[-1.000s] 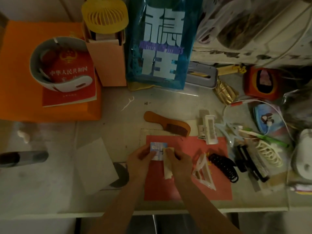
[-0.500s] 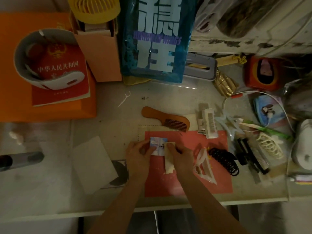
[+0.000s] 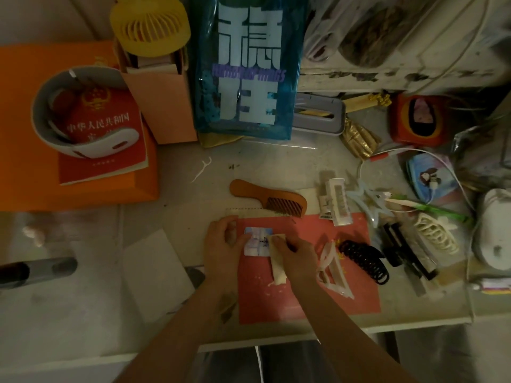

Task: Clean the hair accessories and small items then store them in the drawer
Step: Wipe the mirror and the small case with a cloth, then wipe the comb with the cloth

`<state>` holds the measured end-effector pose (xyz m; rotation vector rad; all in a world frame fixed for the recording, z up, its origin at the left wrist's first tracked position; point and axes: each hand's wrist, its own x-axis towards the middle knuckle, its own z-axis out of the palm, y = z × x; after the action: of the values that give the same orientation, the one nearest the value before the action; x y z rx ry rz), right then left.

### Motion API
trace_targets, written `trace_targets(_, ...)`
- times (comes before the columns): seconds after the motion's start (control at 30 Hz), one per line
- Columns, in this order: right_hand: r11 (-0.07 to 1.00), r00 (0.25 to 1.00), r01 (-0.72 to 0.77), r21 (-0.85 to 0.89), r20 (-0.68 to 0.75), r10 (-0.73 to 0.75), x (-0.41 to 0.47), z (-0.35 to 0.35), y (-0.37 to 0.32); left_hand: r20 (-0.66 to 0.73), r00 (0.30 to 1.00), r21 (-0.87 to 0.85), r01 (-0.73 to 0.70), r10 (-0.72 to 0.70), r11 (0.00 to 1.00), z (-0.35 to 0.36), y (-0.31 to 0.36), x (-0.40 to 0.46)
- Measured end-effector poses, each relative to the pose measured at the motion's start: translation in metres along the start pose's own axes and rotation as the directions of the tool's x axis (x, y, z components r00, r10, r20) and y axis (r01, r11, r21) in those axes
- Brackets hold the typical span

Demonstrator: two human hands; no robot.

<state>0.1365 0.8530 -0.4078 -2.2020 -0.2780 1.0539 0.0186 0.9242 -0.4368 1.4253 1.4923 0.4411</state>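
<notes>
My left hand pins a small blue-and-white card flat on the red mat. My right hand presses a folded pale wipe against the card's right edge. To the right lie a clear triangular hair clip, a black spiral hair tie, a white claw clip, a pale blue star clip, a black clip and a cream claw clip. A wooden comb lies above the mat.
An orange box with a red booklet and white band sits at the back left. A blue bag, a yellow fan, a grey case and a red tin line the back. A paper sheet lies left.
The view has shifted slightly. Both hands stay on the card, the right hand's wipe rubbing in small strokes over its right edge.
</notes>
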Motion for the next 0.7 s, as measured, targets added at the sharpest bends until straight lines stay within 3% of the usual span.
trace_targets(0.2,0.996,0.995,0.09,-0.018,-0.03,-0.091,0.005,-0.01,0.0,0.16,0.947,0.168,-0.304,0.278,0.938,-0.014,0.019,0.057)
trace_targets(0.3,0.996,0.995,0.094,0.009,-0.037,-0.093,0.009,-0.012,0.005,0.17,0.929,0.18,-0.358,0.329,0.916,-0.008,0.03,0.07)
trace_targets(0.5,0.994,0.994,0.103,0.025,-0.032,-0.102,0.008,-0.016,0.01,0.205,0.93,0.349,-0.359,0.304,0.865,0.003,0.03,0.089)
trace_targets(0.7,0.997,0.998,0.062,0.043,-0.027,-0.061,0.006,-0.016,0.019,0.208,0.906,0.364,-0.421,0.368,0.831,0.005,0.028,0.096)
